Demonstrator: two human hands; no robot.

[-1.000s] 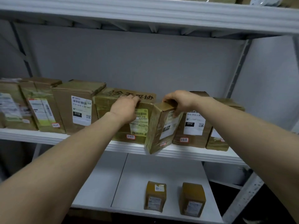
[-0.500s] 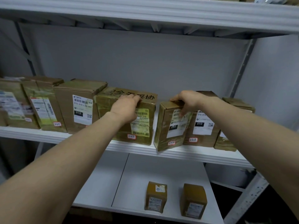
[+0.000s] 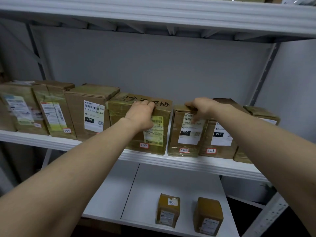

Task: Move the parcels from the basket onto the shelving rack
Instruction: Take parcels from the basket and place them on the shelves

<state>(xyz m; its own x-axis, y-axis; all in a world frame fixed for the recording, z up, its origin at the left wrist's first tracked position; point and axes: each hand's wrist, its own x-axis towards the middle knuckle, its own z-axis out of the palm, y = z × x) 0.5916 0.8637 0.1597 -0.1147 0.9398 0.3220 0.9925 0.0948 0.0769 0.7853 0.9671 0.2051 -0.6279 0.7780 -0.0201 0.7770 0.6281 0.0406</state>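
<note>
A row of brown taped parcels stands along the middle shelf (image 3: 179, 164) of the white shelving rack. My right hand (image 3: 200, 108) grips the top front edge of the narrow parcel labelled 060 (image 3: 186, 139), which stands upright between its neighbours. My left hand (image 3: 140, 115) rests on the top front of the wide parcel with black printed characters (image 3: 136, 141), fingers curled over its edge. The basket is out of sight.
Left of the wide parcel stand a 010 parcel (image 3: 89, 113) and two more taped boxes (image 3: 51, 110). Right of the 060 parcel are another 010 parcel (image 3: 220, 139) and one box at the end. Two small boxes (image 3: 168, 210) (image 3: 209, 216) sit on the lower shelf.
The 060 parcel was tilted with its lower corner over the shelf's front edge; my right hand has pushed it back and upright into the row. My left hand stayed on the wide parcel.
</note>
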